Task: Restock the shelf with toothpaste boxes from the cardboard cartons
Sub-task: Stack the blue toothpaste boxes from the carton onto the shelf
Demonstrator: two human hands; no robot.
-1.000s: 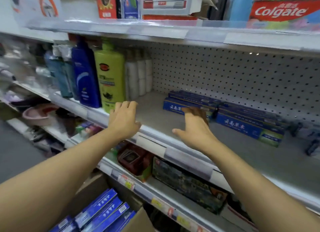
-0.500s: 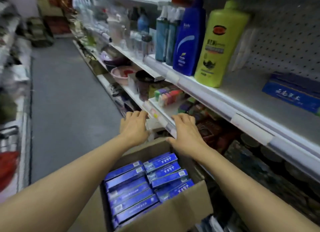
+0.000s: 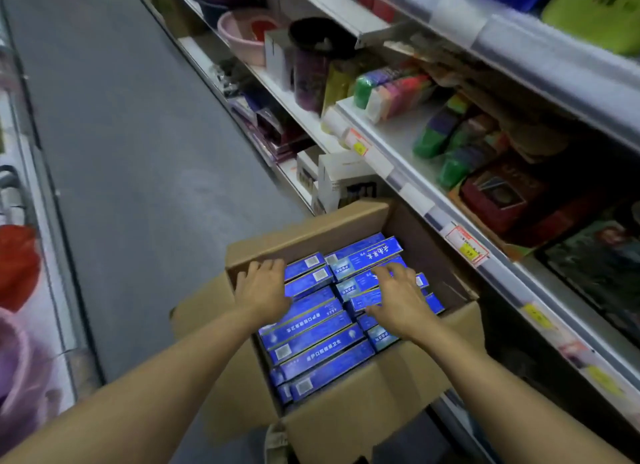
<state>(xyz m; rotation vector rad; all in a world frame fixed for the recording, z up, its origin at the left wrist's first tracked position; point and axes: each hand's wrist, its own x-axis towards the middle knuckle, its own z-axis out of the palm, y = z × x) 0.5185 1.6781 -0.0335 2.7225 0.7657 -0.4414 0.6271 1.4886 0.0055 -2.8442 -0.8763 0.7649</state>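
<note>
Toothpaste boxes (image 3: 313,342), blue and packed in rows, fill the open cardboard carton (image 3: 346,425) on the floor below the shelf (image 3: 391,145). My left hand (image 3: 261,287) lies on the boxes at the carton's far left, its fingers (image 3: 273,266) spread and fairly straight, gripping nothing. My right hand (image 3: 398,299) rests on the right-hand stack, fingers splayed and slightly bent over the top boxes; I cannot tell whether they have hold of one.
</note>
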